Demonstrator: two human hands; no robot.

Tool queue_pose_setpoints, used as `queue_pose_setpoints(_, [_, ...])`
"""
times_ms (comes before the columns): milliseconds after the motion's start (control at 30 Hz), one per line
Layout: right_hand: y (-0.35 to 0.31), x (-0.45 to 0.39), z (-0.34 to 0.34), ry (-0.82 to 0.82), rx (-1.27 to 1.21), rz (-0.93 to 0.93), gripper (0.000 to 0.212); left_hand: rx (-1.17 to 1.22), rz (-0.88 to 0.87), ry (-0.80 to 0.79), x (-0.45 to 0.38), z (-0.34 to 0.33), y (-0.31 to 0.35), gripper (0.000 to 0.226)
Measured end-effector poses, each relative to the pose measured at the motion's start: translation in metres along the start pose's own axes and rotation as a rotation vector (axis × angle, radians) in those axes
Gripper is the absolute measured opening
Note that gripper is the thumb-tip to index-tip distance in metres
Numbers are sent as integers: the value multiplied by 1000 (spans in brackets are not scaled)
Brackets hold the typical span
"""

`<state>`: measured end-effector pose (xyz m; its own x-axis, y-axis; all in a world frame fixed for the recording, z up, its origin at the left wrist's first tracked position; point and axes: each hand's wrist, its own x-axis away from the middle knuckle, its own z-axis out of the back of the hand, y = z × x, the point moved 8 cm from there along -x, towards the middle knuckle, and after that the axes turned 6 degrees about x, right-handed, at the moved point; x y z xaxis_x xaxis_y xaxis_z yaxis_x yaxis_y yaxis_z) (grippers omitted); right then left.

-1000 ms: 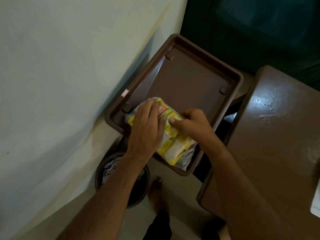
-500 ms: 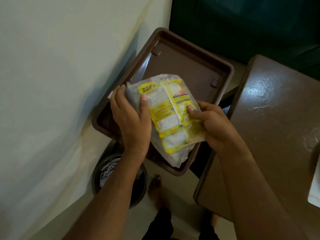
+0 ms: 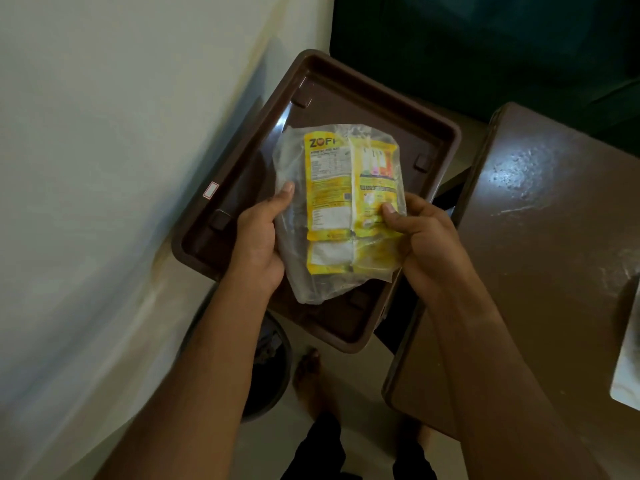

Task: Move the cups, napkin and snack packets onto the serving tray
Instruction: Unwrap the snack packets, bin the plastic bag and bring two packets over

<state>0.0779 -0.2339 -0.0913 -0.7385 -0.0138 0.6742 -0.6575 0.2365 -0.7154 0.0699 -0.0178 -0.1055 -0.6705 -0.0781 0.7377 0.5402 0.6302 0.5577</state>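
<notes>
Hovering mid-frame above the brown serving tray (image 3: 349, 88), a clear bag of yellow snack packets (image 3: 341, 209) was gripped by left hand (image 3: 258, 240) and right hand (image 3: 422, 244).

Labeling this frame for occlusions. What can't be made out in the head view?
- Snack packets: small print too small to read; the count inside the clear wrap is unclear.
- Serving tray: middle of its floor hidden by the packets and both hands, left hand, right hand.
- Bin: mostly behind the left forearm, too dark to see contents.
- Pale object on the brown table: cut off by the right edge.
</notes>
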Motion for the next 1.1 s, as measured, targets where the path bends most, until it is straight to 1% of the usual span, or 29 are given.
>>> queue_pose_setpoints(67, [-1,0,1,14,1,15,37,-31,-11,41,-2,3,2,38])
queue_pose_setpoints(167, [-1,1,0,32,-6,25,37,-113,-61,100,-6,7,9,24])
queue_pose_setpoints(300, [0,3,-4,37,8,40,43,-272,-135,150,-7,12,19,44])
queue_pose_setpoints(467, [-2,5,-4,66,-1,50,42,-408,-223,180,-6,24,31,36])
queue_pose_setpoints(533, [-3,6,-4,83,17,51,41,-432,-237,205,-5,29,34,43])
queue_pose_setpoints(667, [-2,8,-5,118,42,59,41,-561,-320,287,0,31,41,72])
queue_pose_setpoints(767, [-3,9,-2,157,43,71,41,-615,-376,299,3,28,46,87])
queue_pose_setpoints(833, [-4,10,0,182,49,84,41,-764,-413,310,4,22,48,95])
queue_pose_setpoints(900, [-5,11,2,209,55,103,42,-983,-450,375,6,17,50,105])
queue_pose_setpoints(933, [-6,12,3,223,55,112,42,-1056,-467,411,8,14,51,109])
queue_pose_setpoints(1000, [-7,14,4,249,37,120,41,-1126,-515,476,15,10,51,112])
queue_pose_setpoints(1033, [-6,15,6,263,15,116,40,-1142,-554,511,20,8,52,110])
queue_pose_setpoints(1100, [-5,18,10,305,-48,96,36,-1135,-675,562,36,5,52,95])
